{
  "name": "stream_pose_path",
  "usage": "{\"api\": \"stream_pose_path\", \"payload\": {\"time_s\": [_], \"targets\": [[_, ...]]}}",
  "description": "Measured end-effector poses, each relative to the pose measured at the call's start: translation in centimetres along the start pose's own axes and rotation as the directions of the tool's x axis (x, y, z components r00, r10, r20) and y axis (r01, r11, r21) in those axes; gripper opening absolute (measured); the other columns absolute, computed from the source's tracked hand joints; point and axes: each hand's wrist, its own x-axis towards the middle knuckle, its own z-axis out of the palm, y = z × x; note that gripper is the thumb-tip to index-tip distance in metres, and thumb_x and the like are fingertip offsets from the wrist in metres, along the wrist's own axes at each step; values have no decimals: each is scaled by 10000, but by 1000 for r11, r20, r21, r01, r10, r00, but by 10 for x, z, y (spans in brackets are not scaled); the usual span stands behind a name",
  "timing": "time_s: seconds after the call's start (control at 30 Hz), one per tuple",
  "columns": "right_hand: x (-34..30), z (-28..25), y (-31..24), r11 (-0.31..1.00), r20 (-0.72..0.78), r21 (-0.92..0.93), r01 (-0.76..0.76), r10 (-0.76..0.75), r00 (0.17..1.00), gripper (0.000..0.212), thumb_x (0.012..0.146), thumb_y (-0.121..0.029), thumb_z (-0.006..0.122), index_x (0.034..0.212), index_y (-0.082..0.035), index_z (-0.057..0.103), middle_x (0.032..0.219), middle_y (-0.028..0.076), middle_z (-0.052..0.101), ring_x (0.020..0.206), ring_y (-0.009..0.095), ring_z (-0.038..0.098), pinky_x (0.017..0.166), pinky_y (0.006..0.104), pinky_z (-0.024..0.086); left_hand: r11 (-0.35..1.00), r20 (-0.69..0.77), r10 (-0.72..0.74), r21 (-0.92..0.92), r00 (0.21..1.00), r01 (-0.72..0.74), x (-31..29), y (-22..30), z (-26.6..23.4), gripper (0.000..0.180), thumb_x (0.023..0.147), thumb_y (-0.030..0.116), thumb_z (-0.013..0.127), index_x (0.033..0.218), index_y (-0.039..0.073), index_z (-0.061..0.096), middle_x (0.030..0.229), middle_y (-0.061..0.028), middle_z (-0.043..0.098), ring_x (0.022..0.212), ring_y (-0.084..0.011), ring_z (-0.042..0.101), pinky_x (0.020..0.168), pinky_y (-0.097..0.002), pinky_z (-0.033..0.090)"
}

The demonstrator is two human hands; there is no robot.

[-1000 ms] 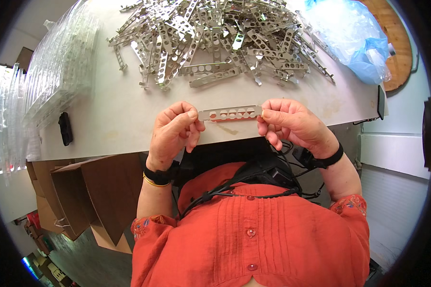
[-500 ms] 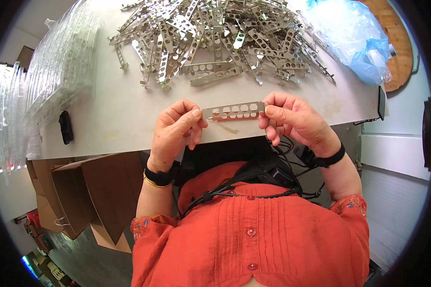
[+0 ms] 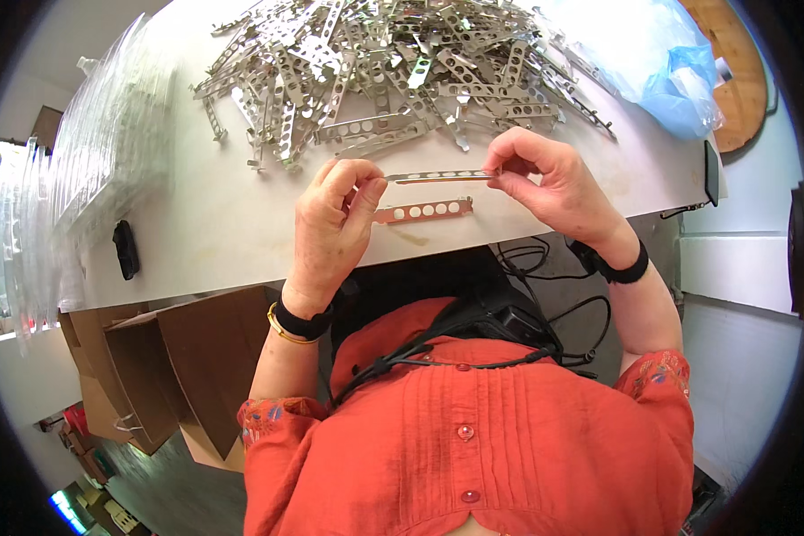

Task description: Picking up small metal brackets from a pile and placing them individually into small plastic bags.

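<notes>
A slim metal bracket (image 3: 447, 176) with a row of round holes is stretched between my two hands, tilted so that its face looks narrow. My left hand (image 3: 330, 228) pinches one end between thumb and fingers. At the other end, the thumb and fingertips of my right hand (image 3: 558, 183) are closed on it. Below it, nearer to me, a second perforated bracket (image 3: 421, 212) appears to lie on the table. Its left end reaches my left fingers; whether they touch it I cannot tell. Beyond my hands spreads a large heap of similar brackets (image 3: 362, 76).
Stacked clear plastic trays (image 3: 107, 134) stand at the left of the white table (image 3: 214, 223), near a small black object (image 3: 126, 250). A blue-tinted plastic bag (image 3: 679, 94) lies at the far right. Open cardboard boxes (image 3: 210, 357) stand below the front edge; black cables (image 3: 590, 330) hang beside me.
Both hands have lifted the held bracket away from me and tipped it, so it looks thinner. The second bracket, which it overlapped before, now shows separately below it.
</notes>
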Motion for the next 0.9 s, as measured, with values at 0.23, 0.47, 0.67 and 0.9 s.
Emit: {"api": "stream_pose_path", "payload": {"time_s": [0.23, 0.47, 0.67, 0.9], "targets": [[11, 0, 17, 845, 45, -461, 270, -282, 958, 116, 843, 47, 616, 921, -38, 615, 890, 104, 634, 816, 259, 661, 715, 336, 536, 998, 15, -27, 54, 1000, 26, -6, -4, 5, 65, 902, 5, 665, 966, 7, 652, 867, -89, 624, 638, -166, 580, 584, -288, 473], [13, 2, 30, 739, 124, -572, 355, -349, 929, 165, 828, 38, 620, 965, -50, 645, 975, 113, 655, 873, 314, 669, 759, 371, 549, 979, 8, -24, 204, 1000, 22, -11, -6, 10, 121, 899, -8, 658, 1019, -12, 646, 894, -84, 608, 650, -129, 570, 613, -277, 484], [-10, 6, -1, 822, 67, -505, 262, -265, 962, 214, 843, 14, 644, 1046, -47, 664, 1000, 135, 664, 904, 329, 671, 781, 382, 549, 967, -94, -63, 241, 994, 84, -30, 0, 6, 154, 888, 7, 669, 1036, -16, 634, 907, -111, 604, 654, -166, 550, 606, -295, 459], [-14, 22, 14, 812, 182, -476, 337, -284, 941, 211, 834, 17, 679, 1036, -44, 668, 972, 134, 668, 853, 326, 659, 735, 393, 533, 957, -45, -54, 283, 998, 65, -42, 8, 8, 178, 842, 9, 701, 1006, -2, 631, 940, -135, 610, 686, -243, 572, 628, -361, 477]]}}
